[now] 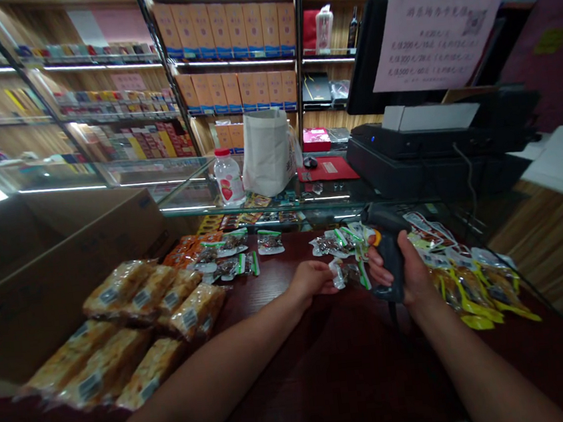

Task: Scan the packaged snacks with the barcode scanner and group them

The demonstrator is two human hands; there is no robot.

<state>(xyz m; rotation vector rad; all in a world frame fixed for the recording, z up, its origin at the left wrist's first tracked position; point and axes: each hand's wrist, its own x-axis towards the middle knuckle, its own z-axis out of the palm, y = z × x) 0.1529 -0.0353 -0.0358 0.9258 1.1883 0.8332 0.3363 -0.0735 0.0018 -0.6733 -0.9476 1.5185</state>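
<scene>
My right hand (415, 274) is wrapped around the grip of a black barcode scanner (390, 253), held upright over the dark red counter (298, 370). My left hand (311, 279) pinches the left end of a small clear snack packet (351, 273) with dark contents and a green edge. Similar packets (332, 242) lie just behind it. More of these small packets (269, 242) sit left of my left hand, beside orange snack packets (192, 248). To the right of the scanner are yellow-edged snack packs (470, 285).
Wrapped pastry blocks (144, 299) with barcode labels lie at the left before a large cardboard box (88, 245). Behind, a glass case (183, 191) bears a red-capped bottle (228, 179) and a white bag (268, 152). A monitor (366, 61) stands at the back right.
</scene>
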